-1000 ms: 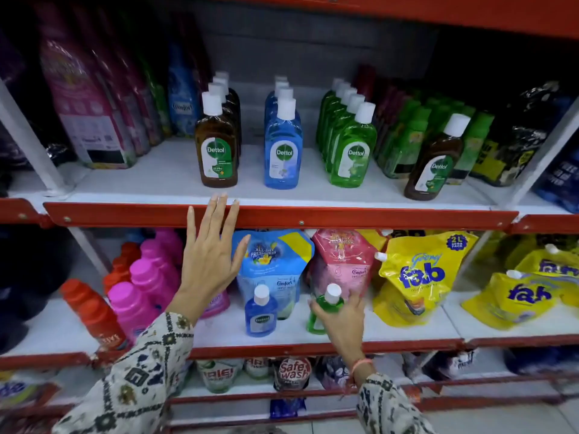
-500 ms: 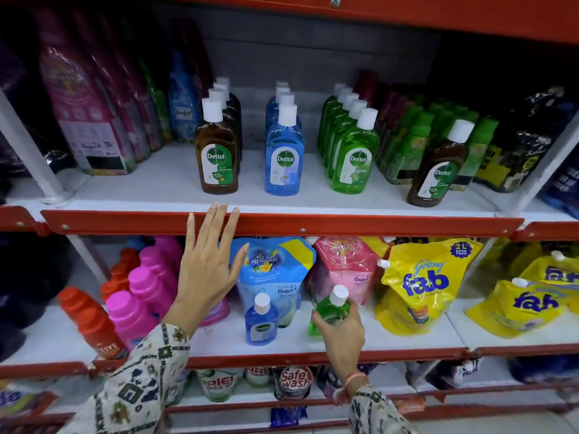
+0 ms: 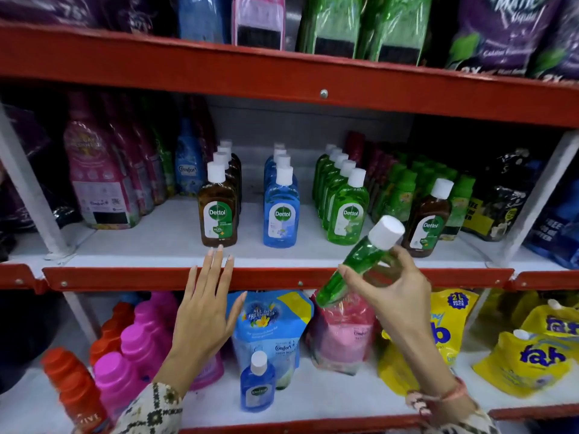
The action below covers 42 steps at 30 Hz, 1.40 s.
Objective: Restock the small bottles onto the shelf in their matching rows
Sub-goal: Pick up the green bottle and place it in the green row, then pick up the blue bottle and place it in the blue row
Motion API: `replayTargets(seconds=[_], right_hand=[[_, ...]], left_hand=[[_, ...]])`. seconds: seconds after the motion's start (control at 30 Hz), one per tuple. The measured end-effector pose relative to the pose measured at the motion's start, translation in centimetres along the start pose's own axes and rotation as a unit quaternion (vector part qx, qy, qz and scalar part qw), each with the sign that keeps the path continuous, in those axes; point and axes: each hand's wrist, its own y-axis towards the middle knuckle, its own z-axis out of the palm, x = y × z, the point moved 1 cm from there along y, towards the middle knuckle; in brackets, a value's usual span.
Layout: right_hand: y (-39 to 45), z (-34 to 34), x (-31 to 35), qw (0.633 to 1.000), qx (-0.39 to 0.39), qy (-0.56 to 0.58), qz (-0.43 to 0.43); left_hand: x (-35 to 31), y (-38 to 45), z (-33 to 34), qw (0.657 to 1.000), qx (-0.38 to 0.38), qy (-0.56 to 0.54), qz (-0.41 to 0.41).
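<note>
Green bottle up off the lower shelf

Lift complete: the right hand (image 3: 396,303) now has its fingers (image 3: 351,275) wrapped round the small green bottle (image 3: 354,266), tilted, level with the red shelf lip (image 3: 282,277). Left hand (image 3: 203,311) stays flat and empty against that lip. Open room lies ahead of the green row (image 3: 346,211). The small blue bottle (image 3: 257,385) waits below.

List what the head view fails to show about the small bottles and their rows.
- Green bottle: label faces away, right hand covers part.
- Green row: rear bottles hidden behind the front one; count uncertain.
- Small blue bottle: label print too small.
- Left hand: contact with the shelf edge unclear.
</note>
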Motion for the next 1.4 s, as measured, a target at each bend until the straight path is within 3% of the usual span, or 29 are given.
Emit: replayTargets(seconds=[0.27,0.47,0.73,0.9,1.0,1.1,1.2,1.33,1.4], right_hand=[[7.5,1.4,1.8,0.994,-0.061,-0.072,-0.064],[11.0,3.3,-1.1,0.986,-0.048,-0.157,-0.014],[11.8,3.8,-2.7,0.988,-0.023,-0.152,-0.012],[10.0,4.0,-3.5,0.989,-0.046,-0.138,-0.008],[5.9,4.5,-3.5,0.987,-0.114,-0.102,-0.055],[0.9,6.3,-4.5,0.985,-0.131,-0.062,-0.089],[-4.3,9.1,-7.2,0.993,-0.084,-0.061,-0.052],[-11.7,13.6,-11.5,0.993,0.07,-0.062,0.075],[-14.7,15.9,-13.1,0.983,0.11,-0.06,0.133]], left_hand=[[1.0,0.8,-0.2,1.0,0.007,0.003,0.012],[1.3,0.8,-0.2,1.0,0.01,0.001,0.021],[1.4,0.8,0.1,1.0,-0.011,0.006,0.028],[1.3,0.7,0.1,0.999,-0.02,0.012,0.028],[1.2,0.7,0.1,0.999,-0.024,0.018,0.026],[1.2,0.5,0.2,0.999,-0.028,0.021,0.024],[1.4,0.5,0.2,0.999,-0.028,0.024,0.025],[2.7,0.3,0.5,0.999,-0.033,0.032,0.019],[3.0,0.2,0.6,0.998,-0.043,0.033,0.027]])
